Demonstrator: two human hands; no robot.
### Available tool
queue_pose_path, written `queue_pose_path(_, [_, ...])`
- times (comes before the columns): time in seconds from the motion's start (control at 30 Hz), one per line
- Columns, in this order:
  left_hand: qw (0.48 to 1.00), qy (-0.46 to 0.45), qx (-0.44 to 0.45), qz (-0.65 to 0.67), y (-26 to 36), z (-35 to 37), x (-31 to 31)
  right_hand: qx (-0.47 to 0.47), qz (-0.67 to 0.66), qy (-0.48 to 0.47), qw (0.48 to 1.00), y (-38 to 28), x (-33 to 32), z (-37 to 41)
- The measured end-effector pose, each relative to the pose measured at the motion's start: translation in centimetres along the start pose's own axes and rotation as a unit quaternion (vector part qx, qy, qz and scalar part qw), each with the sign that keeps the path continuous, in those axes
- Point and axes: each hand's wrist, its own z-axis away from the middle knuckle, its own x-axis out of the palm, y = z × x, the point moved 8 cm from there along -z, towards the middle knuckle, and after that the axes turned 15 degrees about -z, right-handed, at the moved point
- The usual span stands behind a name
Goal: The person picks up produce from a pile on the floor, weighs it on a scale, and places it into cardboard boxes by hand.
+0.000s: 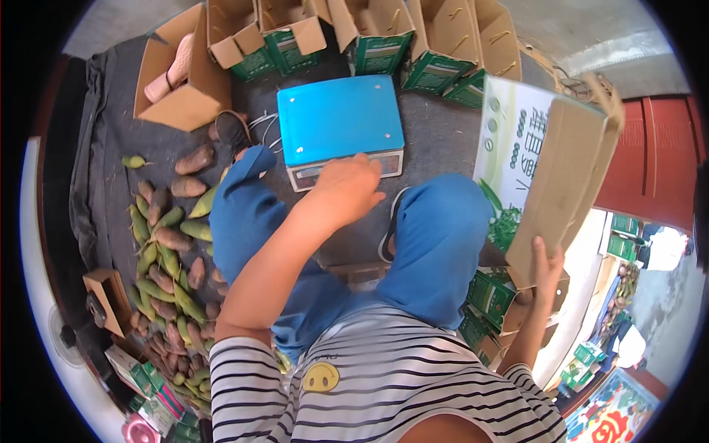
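Note:
My left hand [348, 186] reaches over the front panel of an electronic scale [343, 118] with a blue top. Its thumb stands apart and the curled fingertips are partly hidden against the panel; I see nothing held in it. On the right, my right hand [546, 269] grips the lower edge of a cardboard box [565, 170]. That box is tilted, with a printed white and green side facing the scale and plain brown cardboard toward me. The scale's blue plate carries nothing.
Several open green cartons [380, 48] stand behind the scale. A brown box [185, 88] with a pink roll is at the back left. Green and reddish-brown root vegetables [170, 258] are heaped on the dark ground sheet at left. More cartons [491, 299] sit by my right knee.

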Motion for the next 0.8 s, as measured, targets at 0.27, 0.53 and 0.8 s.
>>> queue_pose_path(0.27, [0.999, -0.031, -0.009, -0.016, -0.1, -0.4, 1.8, -0.247, 0.08, -0.266, 0.928, -17.4, 16.0, -6.7])
queue_pose_path(0.53, [0.999, -0.03, -0.041, -0.018, -1.3, -0.4, 2.2, -0.302, 0.206, -0.474, 0.801, -14.7, 35.8, -9.4])
queue_pose_path(0.8, [0.998, -0.059, -0.024, -0.019, -0.4, -0.5, 1.6, -0.347, 0.238, -0.397, 0.815, -15.1, 37.8, -7.1])
